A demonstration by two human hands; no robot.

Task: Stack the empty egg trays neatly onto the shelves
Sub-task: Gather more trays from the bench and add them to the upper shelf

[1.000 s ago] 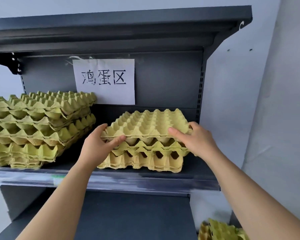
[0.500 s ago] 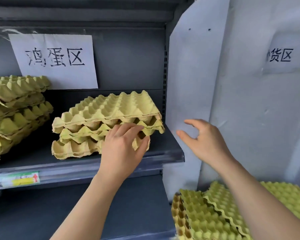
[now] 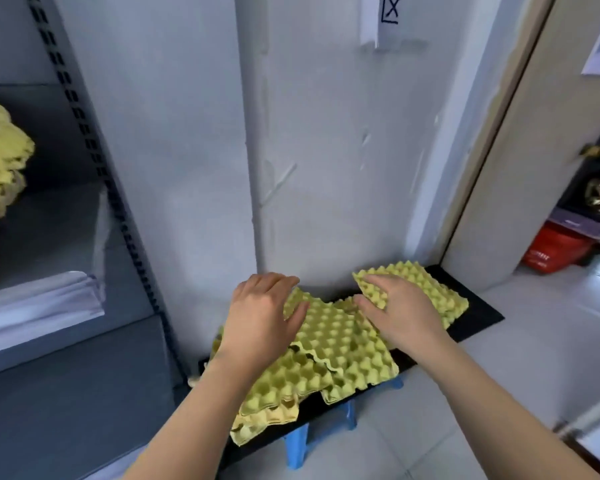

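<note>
Several yellow-green egg trays lie in a loose, overlapping heap on a black board at floor level by the white wall. My left hand lies flat on the heap's left side with its fingers spread. My right hand rests palm down on the upper right trays, fingers apart. Neither hand has lifted a tray. At the far left edge, part of a stack of egg trays shows on the dark grey shelf.
The black board rests on blue stools. The shelf's perforated upright stands left of the heap. A beige door is at right, with a red box behind it. Pale floor tiles lie to the right.
My view has swung right and down, away from the shelf stack. Both hands have left the shelf and come down onto the heap of trays on the black board.
</note>
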